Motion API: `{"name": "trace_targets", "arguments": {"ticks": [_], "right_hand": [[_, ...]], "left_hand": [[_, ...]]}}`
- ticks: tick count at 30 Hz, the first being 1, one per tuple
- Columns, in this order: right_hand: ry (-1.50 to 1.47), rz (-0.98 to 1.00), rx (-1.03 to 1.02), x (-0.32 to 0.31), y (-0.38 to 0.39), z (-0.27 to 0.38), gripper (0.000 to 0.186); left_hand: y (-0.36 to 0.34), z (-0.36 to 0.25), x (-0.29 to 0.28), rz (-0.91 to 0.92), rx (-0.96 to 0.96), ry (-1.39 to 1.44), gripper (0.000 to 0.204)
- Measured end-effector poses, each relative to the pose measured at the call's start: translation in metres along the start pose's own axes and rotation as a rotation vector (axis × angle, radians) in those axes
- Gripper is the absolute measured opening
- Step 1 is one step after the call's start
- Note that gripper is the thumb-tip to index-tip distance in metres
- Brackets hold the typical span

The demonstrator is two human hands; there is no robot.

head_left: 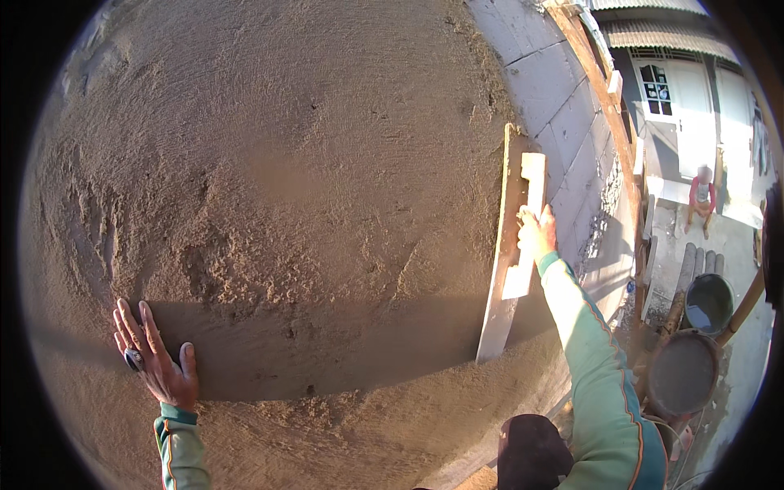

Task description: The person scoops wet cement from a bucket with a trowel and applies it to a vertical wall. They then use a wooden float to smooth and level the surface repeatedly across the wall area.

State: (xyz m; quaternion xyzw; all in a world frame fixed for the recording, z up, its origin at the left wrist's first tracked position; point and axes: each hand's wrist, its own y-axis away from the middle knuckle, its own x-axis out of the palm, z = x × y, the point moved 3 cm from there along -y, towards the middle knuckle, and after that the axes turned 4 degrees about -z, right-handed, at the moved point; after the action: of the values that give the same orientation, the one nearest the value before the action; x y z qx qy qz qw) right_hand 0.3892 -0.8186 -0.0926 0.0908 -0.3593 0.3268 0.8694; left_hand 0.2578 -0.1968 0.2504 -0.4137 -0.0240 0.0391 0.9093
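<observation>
My left hand (160, 359), with a dark-stoned ring, lies with fingers stretched out against the rough, wet grey-brown render (269, 139) at the lower left. My right hand (536, 233) grips the pale handle of a long wooden float (507, 318), which rests against the render near its right-hand edge, with its long side running up and down in the view. A shadow band crosses the lower render between my hands. The float's working face is hidden.
Pale block wall (547, 73) borders the render at the right, with a timber plank (584, 45) along it. Below stand two buckets (681, 371) with grey contents or liquid, beside poles (739, 318). A person (702, 196) sits near a white door (696, 139) in the background.
</observation>
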Motion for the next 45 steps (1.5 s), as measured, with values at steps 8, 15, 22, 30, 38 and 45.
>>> {"name": "trace_targets", "arguments": {"ticks": [8,15,22,30,38,45], "right_hand": [[0.425,-0.042,-0.465,0.046,0.037,0.019,0.028],[0.177,0.074,-0.293,0.113,-0.024,0.138,0.035],[0.366,-0.038,-0.288,0.075,-0.031,0.123,0.034],[0.424,0.094,-0.520,0.132,-0.019,0.144,0.094],[0.364,0.175,-0.543,0.195,-0.022,0.219,0.042],[0.377,-0.058,-0.389,0.136,-0.081,0.210,0.049]], "left_hand": [[0.001,0.005,-0.004,0.013,0.019,-0.027,0.082],[0.000,0.004,-0.001,0.032,-0.007,-0.013,0.080],[0.002,0.003,-0.005,0.073,-0.048,-0.017,0.081],[0.003,0.006,-0.007,0.057,-0.039,-0.018,0.081],[0.003,0.005,-0.007,0.078,-0.051,0.032,0.083],[0.004,0.006,-0.003,0.072,-0.062,0.016,0.084]]}}
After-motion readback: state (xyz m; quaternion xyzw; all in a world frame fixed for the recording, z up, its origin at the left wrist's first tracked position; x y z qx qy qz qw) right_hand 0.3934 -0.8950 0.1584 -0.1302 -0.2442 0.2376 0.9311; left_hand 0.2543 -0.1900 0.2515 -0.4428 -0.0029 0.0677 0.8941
